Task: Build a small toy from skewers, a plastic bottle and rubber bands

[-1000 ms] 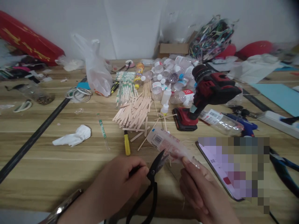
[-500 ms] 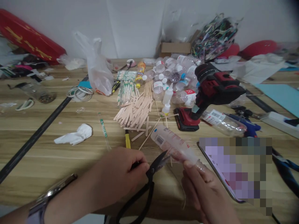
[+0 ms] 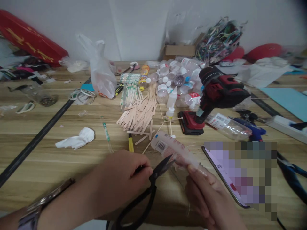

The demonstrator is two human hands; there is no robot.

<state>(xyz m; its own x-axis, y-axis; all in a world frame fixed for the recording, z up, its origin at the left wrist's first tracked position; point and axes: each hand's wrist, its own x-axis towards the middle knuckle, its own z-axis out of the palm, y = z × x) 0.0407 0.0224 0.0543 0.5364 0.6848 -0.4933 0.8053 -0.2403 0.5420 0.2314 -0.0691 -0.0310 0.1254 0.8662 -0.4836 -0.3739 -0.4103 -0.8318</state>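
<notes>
At the near side of the counter (image 3: 48, 159), I have the left hand (image 3: 126, 179) closed round one handle of the black scissors (image 3: 155, 175), the other loop hanging below it. The blades stand a little apart and point away to the right, their tips at the near edge of the labelled clear plastic piece (image 3: 164, 146); how far they reach into it I cannot tell.

My right hand (image 3: 206, 198) has its grip shut on the right end of that piece, thumb on top, keeping it tilted above the counter with the barcode end farther out to the left.

Just past the left hand I see a yellow-handled tool (image 3: 130, 144), partly hidden, and beyond it a spread of flat wooden sticks (image 3: 139, 115). A white squeeze bottle (image 3: 171, 99) stands to their right, in front of a heap of clear bottles (image 3: 176, 68). To the right of that, a red and black drill (image 3: 219, 91) stands upright on its battery. My right hand has a phone (image 3: 214, 163) lying just beside it, partly pixelated. Over on the left lies a crumpled white tissue (image 3: 79, 139).
</notes>
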